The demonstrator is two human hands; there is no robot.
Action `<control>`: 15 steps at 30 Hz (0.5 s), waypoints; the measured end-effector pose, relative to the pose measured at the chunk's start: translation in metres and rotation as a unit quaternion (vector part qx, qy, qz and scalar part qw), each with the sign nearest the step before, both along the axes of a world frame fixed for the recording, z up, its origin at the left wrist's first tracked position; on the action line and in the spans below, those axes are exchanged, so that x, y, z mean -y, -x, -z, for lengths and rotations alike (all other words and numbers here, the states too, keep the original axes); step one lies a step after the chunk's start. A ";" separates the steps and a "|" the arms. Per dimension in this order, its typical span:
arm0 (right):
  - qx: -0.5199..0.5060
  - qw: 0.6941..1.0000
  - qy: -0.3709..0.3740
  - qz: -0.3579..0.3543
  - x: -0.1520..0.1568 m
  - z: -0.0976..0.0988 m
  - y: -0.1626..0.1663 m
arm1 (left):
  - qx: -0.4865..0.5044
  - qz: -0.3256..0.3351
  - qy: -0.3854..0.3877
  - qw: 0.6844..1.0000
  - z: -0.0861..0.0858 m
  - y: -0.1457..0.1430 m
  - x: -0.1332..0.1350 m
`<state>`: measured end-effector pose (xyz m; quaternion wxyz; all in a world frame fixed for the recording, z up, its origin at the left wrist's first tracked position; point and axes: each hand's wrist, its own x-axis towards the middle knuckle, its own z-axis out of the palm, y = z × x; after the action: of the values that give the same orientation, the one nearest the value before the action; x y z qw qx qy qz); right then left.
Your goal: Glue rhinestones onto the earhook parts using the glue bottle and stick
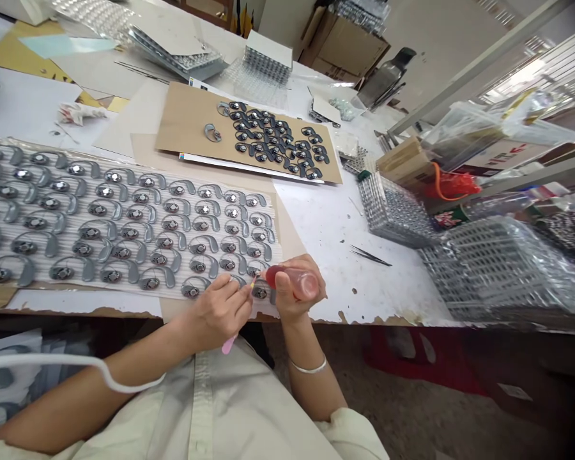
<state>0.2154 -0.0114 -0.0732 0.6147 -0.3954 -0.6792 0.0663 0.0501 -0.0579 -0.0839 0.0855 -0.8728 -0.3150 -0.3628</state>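
Lying in close rows, the grey hooks (167,276) cover the ribbed sheet (175,294) from the left edge to the hands, so a careless brush could knock them askew. A white cord (76,360) crosses in front of the left forearm (172,338); if it snags, it might jerk the hand. The left hand (224,306) pinches a slim pink tool (229,345) between closed fingertips; a loose pinch could let it slip and scratch a hook. The right hand (294,305) wraps round a tilted red bottle (301,282), its narrow end near the tool's tip; whether they touch, I cannot tell. Squeezing too hard could drip its contents. Farther right, tweezers (370,255) lie loose, easily nudged.
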 end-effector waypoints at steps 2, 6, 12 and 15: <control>-0.011 1.000 0.001 -0.009 0.000 -0.001 0.000 | 0.000 0.003 0.003 1.000 0.000 0.000 0.000; -0.086 0.996 0.006 0.016 0.003 -0.002 -0.002 | 0.042 0.014 0.055 0.998 -0.001 0.001 -0.002; -0.130 0.991 0.043 0.000 0.006 0.000 -0.008 | 0.194 -0.015 0.133 0.972 -0.007 0.014 -0.010; -0.113 0.992 0.057 -0.018 0.006 0.001 -0.008 | 0.203 -0.037 0.126 0.970 -0.008 0.018 -0.010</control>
<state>0.2236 -0.0178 -0.0745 0.6626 -0.4076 -0.6075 0.1604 0.0323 -0.0475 -0.0760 -0.0776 -0.7723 -0.4010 -0.4865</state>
